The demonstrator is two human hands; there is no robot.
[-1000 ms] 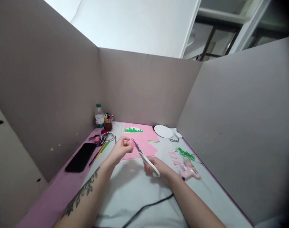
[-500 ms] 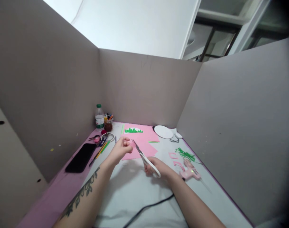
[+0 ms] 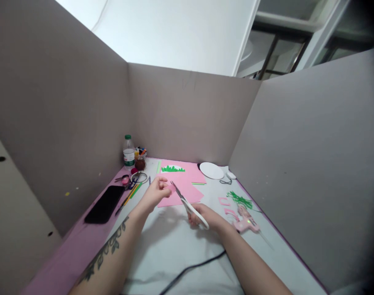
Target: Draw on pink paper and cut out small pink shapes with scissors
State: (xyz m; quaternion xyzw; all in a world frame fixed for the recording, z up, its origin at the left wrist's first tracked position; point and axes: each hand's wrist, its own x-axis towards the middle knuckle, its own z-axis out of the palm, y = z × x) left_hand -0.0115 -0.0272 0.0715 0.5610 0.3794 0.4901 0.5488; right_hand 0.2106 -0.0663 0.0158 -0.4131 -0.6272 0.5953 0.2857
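My right hand [image 3: 198,215] grips a pair of white-handled scissors [image 3: 187,201], its blades pointing up and to the left, slightly apart. Close to the blade tips, my left hand [image 3: 158,191] is closed in a pinch. A small pink piece of paper [image 3: 172,188] shows at its fingertips, hard to tell from the pink sheet [image 3: 189,192] lying behind it. Further back, a white piece with a jagged green grass-like edge [image 3: 173,169] rests on the pink paper.
A pink glue gun [image 3: 246,223], green strips [image 3: 239,200] and pink cut-outs [image 3: 224,201] lie to the right. A black phone [image 3: 105,204] and a bottle [image 3: 128,153] stand left. White disc [image 3: 211,171] at back; black cable [image 3: 189,268] in front. Grey panels [image 3: 193,114] enclose the table.
Both hands stay in nearly the same place. The scissors' handles have shifted very slightly, and the left fingertips have moved a little.
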